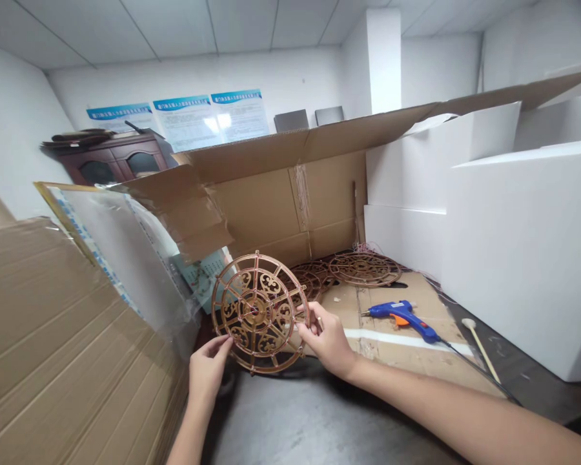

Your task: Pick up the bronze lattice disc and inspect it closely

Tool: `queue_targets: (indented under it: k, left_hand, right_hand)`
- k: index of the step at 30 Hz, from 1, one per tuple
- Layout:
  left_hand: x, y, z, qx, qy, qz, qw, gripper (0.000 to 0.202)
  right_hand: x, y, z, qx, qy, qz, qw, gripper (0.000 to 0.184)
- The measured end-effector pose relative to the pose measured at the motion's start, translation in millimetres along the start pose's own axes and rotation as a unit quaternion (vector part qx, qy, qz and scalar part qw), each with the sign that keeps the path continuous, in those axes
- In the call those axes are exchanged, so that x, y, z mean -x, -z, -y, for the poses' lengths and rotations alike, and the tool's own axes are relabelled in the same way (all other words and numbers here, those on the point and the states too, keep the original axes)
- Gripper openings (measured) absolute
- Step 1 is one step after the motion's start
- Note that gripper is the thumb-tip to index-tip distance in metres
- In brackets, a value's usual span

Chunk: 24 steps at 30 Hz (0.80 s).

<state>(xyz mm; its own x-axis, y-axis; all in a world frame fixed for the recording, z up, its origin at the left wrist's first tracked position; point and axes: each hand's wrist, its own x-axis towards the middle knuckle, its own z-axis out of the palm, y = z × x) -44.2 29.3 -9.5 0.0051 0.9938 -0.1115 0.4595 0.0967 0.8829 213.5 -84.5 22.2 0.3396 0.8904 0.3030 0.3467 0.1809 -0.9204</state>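
Fingertips of the left hand (pixel 207 369) pinch the lower left rim of a round copper-coloured openwork disc (pixel 259 311), while the right hand (pixel 328 341) grips its right rim between thumb and fingers, so the disc stands upright, facing the camera, above the grey floor near the middle. Just behind it, more discs of the same kind (pixel 363 268) lie flat on a sheet of cardboard (pixel 392 342). To the right on that sheet rests a blue glue gun (pixel 403 316), with a pale wooden stick (pixel 479 347) further right. White foam blocks (pixel 523 245) stand on the far right.
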Motion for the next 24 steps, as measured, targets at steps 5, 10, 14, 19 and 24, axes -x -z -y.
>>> queue_targets:
  k: [5,10,14,19,24]
  left_hand:
    - [-2,0.9,4,0.087,0.029,-0.021,0.996,0.046]
    - [-2,1.0,2,0.123,0.027,-0.020,0.992,0.048]
    - [-1,0.0,-1,0.127,0.028,-0.012,0.991,0.044]
    - [2,-0.7,-6,0.117,0.029,-0.024,0.992,0.054]
    - [5,0.5,-11,0.094,0.015,-0.046,0.994,0.046]
  right_hand:
    - [3,-2,4,0.002,0.022,0.014,1.000,0.020]
    - [4,-1,4,0.014,0.024,0.015,1.000,0.016]
    - [3,1,2,0.017,0.011,0.007,1.000,0.016]
    - [1,-2,1,0.013,0.000,0.003,1.000,0.016]
    - [2,-4,2,0.012,0.000,0.005,1.000,0.016]
